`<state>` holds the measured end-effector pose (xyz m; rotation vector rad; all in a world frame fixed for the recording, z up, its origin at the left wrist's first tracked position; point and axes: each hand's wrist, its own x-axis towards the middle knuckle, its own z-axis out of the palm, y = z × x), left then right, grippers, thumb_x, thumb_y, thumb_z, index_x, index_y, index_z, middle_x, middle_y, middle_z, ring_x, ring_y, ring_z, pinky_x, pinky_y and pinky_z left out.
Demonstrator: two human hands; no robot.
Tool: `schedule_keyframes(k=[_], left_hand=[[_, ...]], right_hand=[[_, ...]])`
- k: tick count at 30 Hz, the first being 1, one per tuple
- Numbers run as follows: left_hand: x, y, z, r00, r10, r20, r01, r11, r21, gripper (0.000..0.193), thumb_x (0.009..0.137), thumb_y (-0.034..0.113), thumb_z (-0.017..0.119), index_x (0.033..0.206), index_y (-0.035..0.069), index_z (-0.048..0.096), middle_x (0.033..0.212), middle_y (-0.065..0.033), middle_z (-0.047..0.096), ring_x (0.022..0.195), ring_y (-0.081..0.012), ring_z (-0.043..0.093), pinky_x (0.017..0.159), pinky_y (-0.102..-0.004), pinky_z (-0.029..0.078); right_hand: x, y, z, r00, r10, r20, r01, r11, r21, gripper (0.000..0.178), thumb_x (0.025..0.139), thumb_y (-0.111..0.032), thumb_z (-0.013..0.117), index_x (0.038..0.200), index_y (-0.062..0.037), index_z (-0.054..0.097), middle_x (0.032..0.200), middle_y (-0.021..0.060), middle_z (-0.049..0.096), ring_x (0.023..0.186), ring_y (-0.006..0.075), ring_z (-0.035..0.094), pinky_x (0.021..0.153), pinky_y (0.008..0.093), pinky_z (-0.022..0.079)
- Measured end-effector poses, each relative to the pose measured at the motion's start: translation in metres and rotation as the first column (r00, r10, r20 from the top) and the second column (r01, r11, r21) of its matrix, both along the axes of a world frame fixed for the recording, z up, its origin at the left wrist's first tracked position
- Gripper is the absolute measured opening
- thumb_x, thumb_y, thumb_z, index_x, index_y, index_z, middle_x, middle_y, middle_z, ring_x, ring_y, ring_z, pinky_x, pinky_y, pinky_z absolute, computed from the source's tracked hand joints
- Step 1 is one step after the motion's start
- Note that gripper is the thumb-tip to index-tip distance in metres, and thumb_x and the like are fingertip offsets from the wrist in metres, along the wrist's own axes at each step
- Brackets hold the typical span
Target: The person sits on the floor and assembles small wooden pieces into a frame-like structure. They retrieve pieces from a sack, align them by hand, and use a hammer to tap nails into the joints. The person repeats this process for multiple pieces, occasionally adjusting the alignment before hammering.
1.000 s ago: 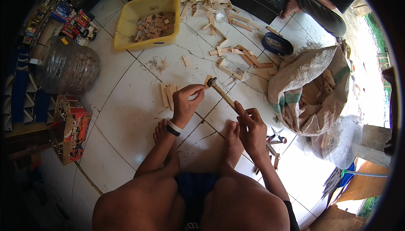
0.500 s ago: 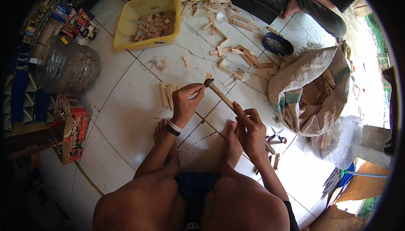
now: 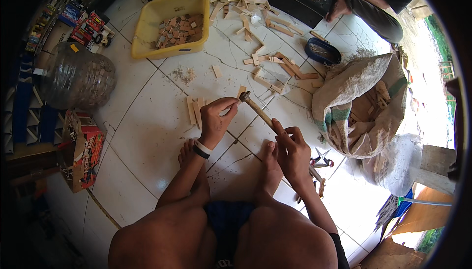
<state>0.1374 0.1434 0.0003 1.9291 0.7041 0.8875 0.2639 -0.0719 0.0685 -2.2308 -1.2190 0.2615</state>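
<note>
Right hand (image 3: 291, 152) grips a small hammer (image 3: 256, 109), head raised. Left hand (image 3: 216, 119) pinches a wooden piece (image 3: 227, 110) beneath it. Striking step in hand, apparently; the blow must clear the fingertips.

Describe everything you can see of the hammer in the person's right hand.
The hammer is small, with a pale wooden handle and a dark metal head. It slants up and left from the right hand, which holds the handle's lower end. Its head sits by the left hand's fingertips, above the white tiled floor.

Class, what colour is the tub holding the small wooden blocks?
Yellow: the tub shows clearly in the head view, on the white tiled floor.
</note>
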Motion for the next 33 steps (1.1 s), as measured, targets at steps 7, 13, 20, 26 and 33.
schedule_keyframes(k=[7,13,20,26,33], left_hand=[[0.001,0.0,0.0,1.0,0.004,-0.007,-0.004,1.0,0.015,0.014,0.092,-0.002,0.077,0.105,-0.004,0.078,0.101,-0.0144,0.082,0.089,-0.0237,0.081,0.079,-0.0306,0.062],[0.0,0.0,-0.001,1.0,0.014,-0.004,-0.014,1.0,0.002,0.014,0.092,-0.001,0.077,0.105,-0.004,0.078,0.101,-0.0142,0.082,0.089,-0.0231,0.081,0.078,-0.0302,0.062],[0.001,0.001,-0.003,1.0,0.026,-0.008,-0.026,0.999,0.03,0.014,0.091,-0.002,0.077,0.106,-0.003,0.079,0.1,-0.0138,0.082,0.089,-0.0223,0.081,0.078,-0.0296,0.062],[0.001,0.003,-0.003,0.999,0.033,-0.007,-0.033,0.999,0.03,0.014,0.091,-0.002,0.077,0.105,-0.003,0.078,0.1,-0.0142,0.082,0.089,-0.0228,0.081,0.078,-0.0296,0.062],[0.002,0.003,0.004,1.0,0.003,-0.022,-0.001,0.999,0.049,0.014,0.092,-0.001,0.077,0.106,-0.003,0.078,0.101,-0.0148,0.082,0.09,-0.0233,0.081,0.079,-0.03,0.062]], right_hand=[[-0.002,0.001,-0.002,1.0,0.015,-0.027,-0.014,0.999,0.044,0.063,0.089,-0.002,0.076,0.146,-0.0267,0.068,0.102,0.0067,0.067,0.074,0.0239,0.072,0.064,0.0393,0.06],[-0.003,-0.003,-0.01,0.983,-0.065,-0.169,0.073,0.997,0.04,0.053,0.093,-0.004,0.073,0.144,-0.012,0.067,0.096,0.015,0.07,0.076,0.0339,0.072,0.069,0.0444,0.058],[-0.013,-0.023,-0.042,0.873,-0.208,-0.442,0.127,0.97,-0.205,0.042,0.099,-0.011,0.068,0.141,-0.0036,0.065,0.1,0.0224,0.074,0.083,0.0441,0.071,0.076,0.051,0.057],[-0.02,0.002,-0.051,0.965,-0.107,-0.239,0.102,0.994,-0.037,0.043,0.097,-0.012,0.07,0.14,-0.0056,0.065,0.115,0.0235,0.074,0.105,0.0436,0.071,0.093,0.0479,0.056],[0.02,0.113,-0.046,0.78,-0.033,-0.625,0.224,0.947,0.23,0.041,0.103,-0.021,0.072,0.138,-0.0009,0.066,0.112,0.0148,0.075,0.091,0.0214,0.072,0.077,0.0365,0.056]])
